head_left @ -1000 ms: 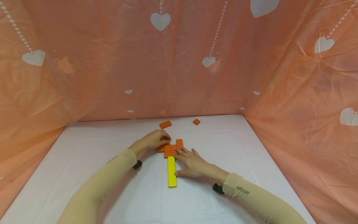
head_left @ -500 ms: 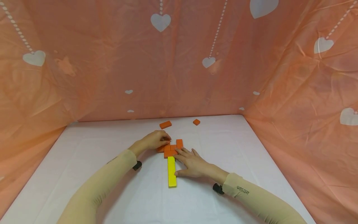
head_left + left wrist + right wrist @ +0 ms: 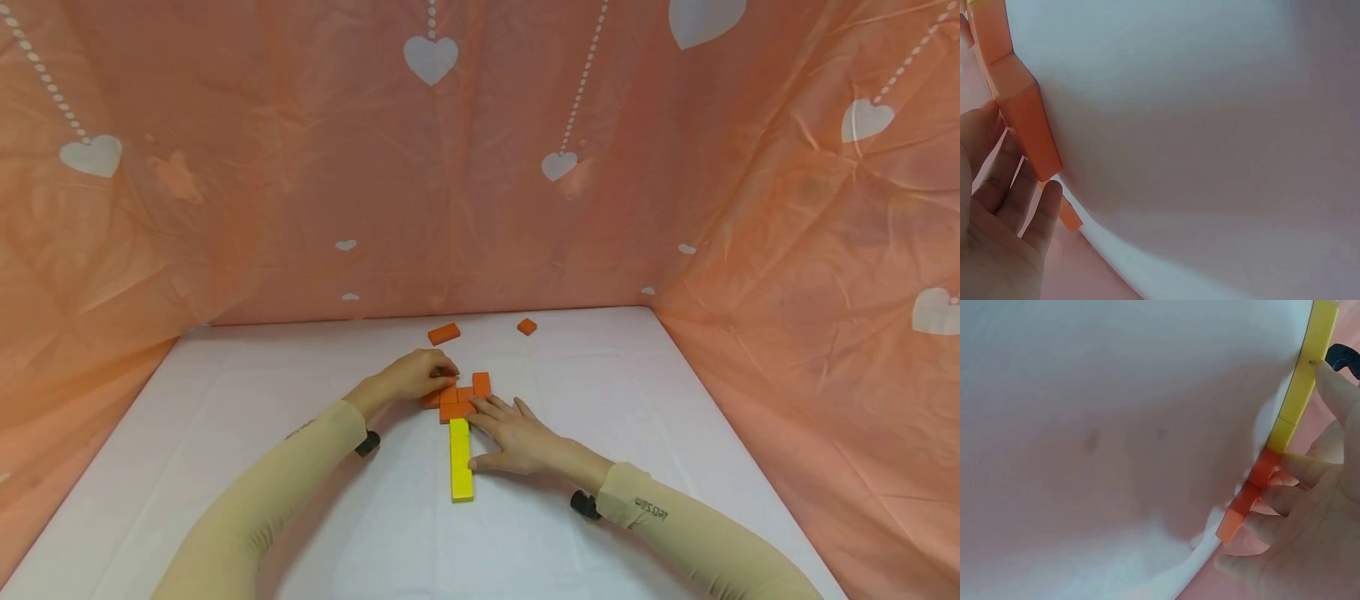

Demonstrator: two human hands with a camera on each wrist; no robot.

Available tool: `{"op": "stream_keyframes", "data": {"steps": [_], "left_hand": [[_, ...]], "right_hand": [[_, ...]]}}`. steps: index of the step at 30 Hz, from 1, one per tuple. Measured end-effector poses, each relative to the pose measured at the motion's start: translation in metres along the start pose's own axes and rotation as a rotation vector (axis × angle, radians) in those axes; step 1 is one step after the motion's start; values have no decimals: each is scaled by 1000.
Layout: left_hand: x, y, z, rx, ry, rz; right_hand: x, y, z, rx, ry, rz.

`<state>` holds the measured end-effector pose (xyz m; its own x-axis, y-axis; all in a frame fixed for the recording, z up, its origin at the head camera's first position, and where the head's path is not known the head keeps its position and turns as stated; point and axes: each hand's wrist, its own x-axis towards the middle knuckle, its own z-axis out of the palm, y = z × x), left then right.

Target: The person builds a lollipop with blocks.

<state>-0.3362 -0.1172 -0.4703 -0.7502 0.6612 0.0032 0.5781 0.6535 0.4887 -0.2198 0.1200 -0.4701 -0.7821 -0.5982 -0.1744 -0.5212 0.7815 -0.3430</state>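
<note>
Several orange wooden blocks (image 3: 457,412) lie flat and close together at mid-table, joined on the near side by a straight yellow strip of blocks (image 3: 461,471). My left hand (image 3: 417,373) is at the far left of the cluster, its thumb and fingertips curled round an orange block (image 3: 1034,128); part of that block is hidden by the fingers in the head view. From the right, my right hand (image 3: 517,437) reaches in with fingers spread and fairly straight. Its fingertips touch the orange blocks (image 3: 1263,467), and its thumb rests against the yellow strip (image 3: 1313,362).
Behind the cluster lie a loose oblong orange block (image 3: 444,334) and a smaller orange block (image 3: 527,327). A white cloth (image 3: 360,533) covers the table. Peach curtains (image 3: 480,233) with white hearts hang at the back and both sides.
The orange block at my left fingertips looks slightly shifted against its neighbour, the seam there now harder to see. Both hands stay in nearly the same place.
</note>
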Motion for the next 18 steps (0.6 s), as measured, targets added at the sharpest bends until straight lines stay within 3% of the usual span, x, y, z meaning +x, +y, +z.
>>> {"op": "stream_keyframes", "data": {"steps": [6, 13, 18], "left_hand": [[-1, 1, 1, 0, 17, 8], [-9, 3, 0, 20, 79, -54], [-21, 11, 1, 70, 130, -66]], "right_hand": [[1, 0, 0, 3, 11, 4], [2, 2, -1, 3, 42, -10], [6, 5, -9, 67, 132, 1]]}}
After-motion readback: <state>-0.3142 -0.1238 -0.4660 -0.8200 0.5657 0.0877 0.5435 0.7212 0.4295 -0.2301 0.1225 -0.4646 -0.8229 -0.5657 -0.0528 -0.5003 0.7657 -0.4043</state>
